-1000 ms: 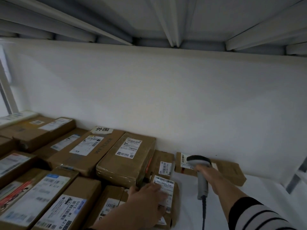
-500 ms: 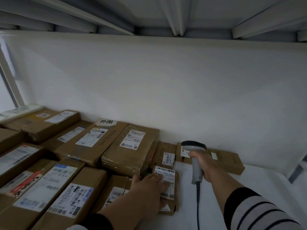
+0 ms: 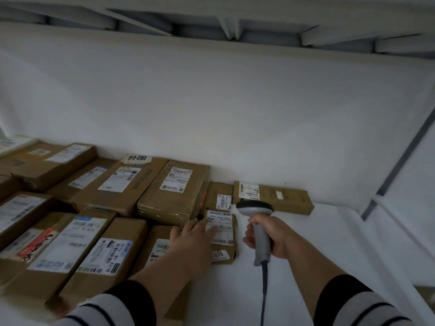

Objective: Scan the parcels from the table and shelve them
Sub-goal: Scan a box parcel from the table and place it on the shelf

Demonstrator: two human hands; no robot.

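— Beside the flat parcel (image 3: 221,234), where's my right hand (image 3: 270,234)?
— Just right of it, curled round the scanner (image 3: 257,222). My left hand (image 3: 191,238) lies flat on its label; I'd uncover the barcode, probably partly hidden.

The parcels (image 3: 174,196) are brown corrugated cardboard, matt, several wrapped in clear glossy tape that shines along the edges. White paper labels (image 3: 220,228) with black print are stuck on them. The scanner (image 3: 260,231) is smooth grey plastic with a darker head and a dark cable. The shelf (image 3: 317,243) surface is matt white; the beams (image 3: 230,27) overhead look like painted metal. The sleeves (image 3: 360,304) are striped knit cloth.
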